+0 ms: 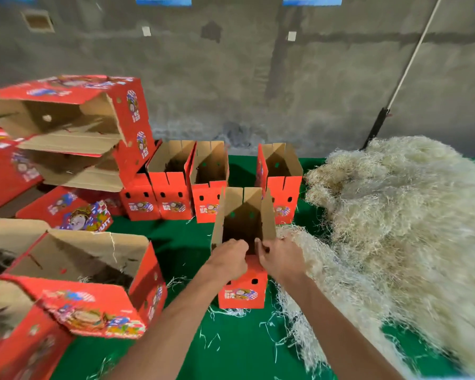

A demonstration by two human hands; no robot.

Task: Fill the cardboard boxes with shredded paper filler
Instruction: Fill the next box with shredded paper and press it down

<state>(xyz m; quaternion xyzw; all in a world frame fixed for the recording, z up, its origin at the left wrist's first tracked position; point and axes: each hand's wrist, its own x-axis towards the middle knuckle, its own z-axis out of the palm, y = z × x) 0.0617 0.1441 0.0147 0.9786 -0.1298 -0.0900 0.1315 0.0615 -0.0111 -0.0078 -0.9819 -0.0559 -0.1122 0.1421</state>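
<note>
A small red cardboard box stands upright on the green cloth in front of me, its brown flaps raised and its dark inside showing no filler. My left hand grips the box's near top edge with curled fingers. My right hand pinches the near edge at the right corner, beside the right flap. A big heap of pale shredded paper lies to the right, its edge touching the box's right side. Three more open red boxes stand in a row behind.
Larger red boxes are stacked and tipped on the left, one open at near left. Loose paper strands lie on the green cloth. A grey concrete wall rises behind, with a white pole leaning on it.
</note>
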